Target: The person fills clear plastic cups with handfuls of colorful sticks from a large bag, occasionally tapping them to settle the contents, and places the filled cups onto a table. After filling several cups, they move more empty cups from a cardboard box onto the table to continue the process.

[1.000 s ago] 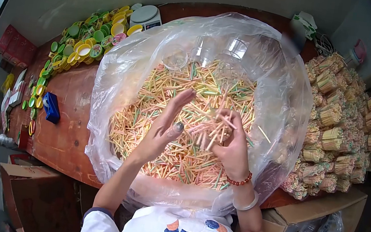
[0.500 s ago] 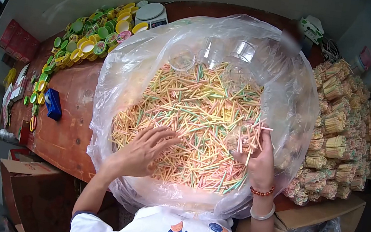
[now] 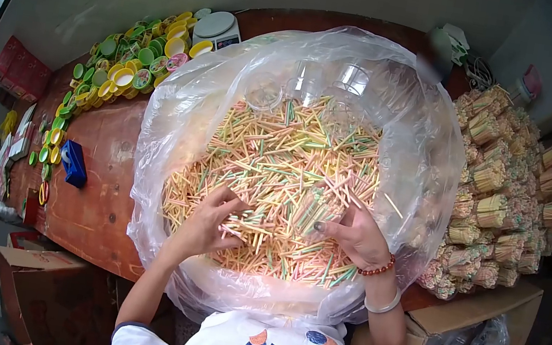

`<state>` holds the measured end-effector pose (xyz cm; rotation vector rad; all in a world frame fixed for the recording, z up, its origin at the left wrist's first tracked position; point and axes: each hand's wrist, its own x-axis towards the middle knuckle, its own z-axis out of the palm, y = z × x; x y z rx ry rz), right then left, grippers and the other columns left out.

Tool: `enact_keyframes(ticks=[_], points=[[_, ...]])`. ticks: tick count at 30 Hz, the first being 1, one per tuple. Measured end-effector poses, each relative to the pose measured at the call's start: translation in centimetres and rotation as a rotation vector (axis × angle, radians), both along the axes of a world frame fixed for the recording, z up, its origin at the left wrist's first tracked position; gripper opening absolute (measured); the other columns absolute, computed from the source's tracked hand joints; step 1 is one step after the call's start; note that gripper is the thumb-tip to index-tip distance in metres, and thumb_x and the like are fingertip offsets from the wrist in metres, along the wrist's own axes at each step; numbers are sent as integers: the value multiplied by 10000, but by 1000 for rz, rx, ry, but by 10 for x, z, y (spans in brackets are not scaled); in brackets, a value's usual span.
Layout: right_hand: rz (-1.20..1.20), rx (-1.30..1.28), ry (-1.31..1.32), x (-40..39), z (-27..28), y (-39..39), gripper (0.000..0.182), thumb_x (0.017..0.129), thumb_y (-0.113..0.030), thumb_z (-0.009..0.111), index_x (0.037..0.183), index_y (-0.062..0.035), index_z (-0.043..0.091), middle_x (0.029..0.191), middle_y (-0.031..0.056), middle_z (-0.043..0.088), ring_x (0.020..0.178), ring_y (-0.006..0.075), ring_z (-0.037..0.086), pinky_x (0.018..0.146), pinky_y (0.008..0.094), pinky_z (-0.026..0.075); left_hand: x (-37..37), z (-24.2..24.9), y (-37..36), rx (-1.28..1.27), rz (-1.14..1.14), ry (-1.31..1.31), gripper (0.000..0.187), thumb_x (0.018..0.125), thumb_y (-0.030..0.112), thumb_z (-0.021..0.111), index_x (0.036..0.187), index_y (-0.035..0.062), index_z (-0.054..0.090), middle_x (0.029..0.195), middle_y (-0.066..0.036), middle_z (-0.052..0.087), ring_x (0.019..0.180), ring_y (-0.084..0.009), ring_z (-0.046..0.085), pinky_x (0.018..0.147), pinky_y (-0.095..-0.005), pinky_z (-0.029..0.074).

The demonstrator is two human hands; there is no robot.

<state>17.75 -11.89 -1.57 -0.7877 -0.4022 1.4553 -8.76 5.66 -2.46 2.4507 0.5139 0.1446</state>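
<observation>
A broad heap of thin pastel sticks (image 3: 279,151), pink, yellow and green, fills a big clear plastic bag (image 3: 181,110) spread wide before me. On the heap's left side my left hand (image 3: 208,225) curls its fingers and thumb round a few sticks. My right hand (image 3: 355,239) grips a clear plastic jar (image 3: 313,211) that lies tilted over the heap, with sticks inside and some poking out near the fingers. Its far side blends into the heap. More clear jars (image 3: 307,80) stand at the back of the bag.
Green and yellow lids (image 3: 121,76) are piled at the back left, beside a white scale (image 3: 215,24). A blue tape dispenser (image 3: 74,163) sits on the red-brown table (image 3: 97,209). Bundled sticks (image 3: 491,206) are stacked at right. Cardboard boxes (image 3: 54,296) stand below the table edge.
My right hand has brought the jar leftward and tilted it toward the middle of the heap. My left hand's fingers, spread before, have curled into the sticks.
</observation>
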Motion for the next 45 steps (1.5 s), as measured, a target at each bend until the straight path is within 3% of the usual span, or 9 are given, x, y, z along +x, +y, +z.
enact_keyframes(ticks=[5, 12, 18, 21, 22, 26, 28, 33, 45], points=[[-61, -57, -486, -32, 5, -1, 719, 825, 80, 784, 1436, -15, 417, 1394, 87, 477, 1236, 193, 586, 1018, 344, 562, 3, -23, -24, -994, 557, -470, 693, 803, 30, 683, 1467, 29, 483, 1387, -118, 580, 1230, -261, 615, 1078, -389, 489], [-393, -31, -1008, -63, 0, 3, 706, 716, -5, 890, 1326, -45, 537, 1261, 78, 614, 1236, 205, 583, 1073, 345, 458, 64, 10, -35, -1448, 292, -885, 581, 934, 134, 587, 1445, -83, 417, 1435, -275, 566, 1323, -308, 585, 1184, -452, 416], [-459, -43, -1110, -68, -5, 6, 700, 725, -15, 897, 1321, -49, 531, 1253, 102, 645, 1210, 229, 628, 1016, 366, 516, 101, 31, -42, -1328, 87, -1126, 346, 987, 94, 628, 1301, 2, 515, 1256, -183, 681, 1307, -298, 601, 1255, -501, 283], [-496, -7, -1189, -67, -3, 7, 705, 734, -8, 893, 1331, -51, 520, 1251, 117, 640, 1209, 238, 634, 1012, 373, 525, 97, 35, -50, -1124, 123, -882, 329, 1021, 125, 645, 1305, 3, 531, 1186, -118, 690, 1275, -272, 619, 1186, -481, 404], [-509, -9, -1176, -67, -6, 8, 708, 733, -2, 890, 1333, -51, 517, 1250, 121, 640, 1209, 239, 634, 1009, 374, 527, 97, 31, -52, -1066, 151, -794, 400, 1012, 116, 645, 1373, 40, 491, 1083, -75, 647, 1310, -339, 603, 1271, -561, 241], [-554, -16, -1114, -69, -7, 10, 693, 711, -7, 868, 1315, -50, 531, 1245, 157, 628, 1175, 337, 638, 975, 418, 524, 98, 10, -62, -1149, 253, -786, 537, 998, 186, 690, 1456, 23, 462, 1180, -124, 694, 1446, -330, 470, 1224, -517, 340], [-559, 8, -1103, -68, -16, 12, 694, 708, -8, 866, 1315, -50, 532, 1247, 158, 628, 1176, 337, 637, 978, 419, 522, 98, 8, -57, -1121, 174, -807, 305, 1006, 156, 679, 1251, 43, 536, 1400, -192, 622, 1408, -302, 508, 1052, -407, 535], [-538, -20, -1045, -71, -6, 9, 692, 703, 5, 845, 1322, -50, 539, 1270, 160, 630, 1191, 349, 630, 994, 423, 515, 98, 16, -57, -1088, 137, -838, 379, 949, 340, 733, 1147, 69, 559, 1439, -207, 572, 1454, -324, 449, 1221, -505, 315], [-442, -93, -951, -69, -2, 15, 665, 702, 23, 835, 1293, -28, 535, 1228, 163, 657, 1141, 325, 674, 930, 392, 540, 107, 29, -41, -931, 75, -729, 543, 992, 525, 614, 1228, 38, 570, 1464, -208, 543, 1446, -309, 447, 1208, -460, 315]])
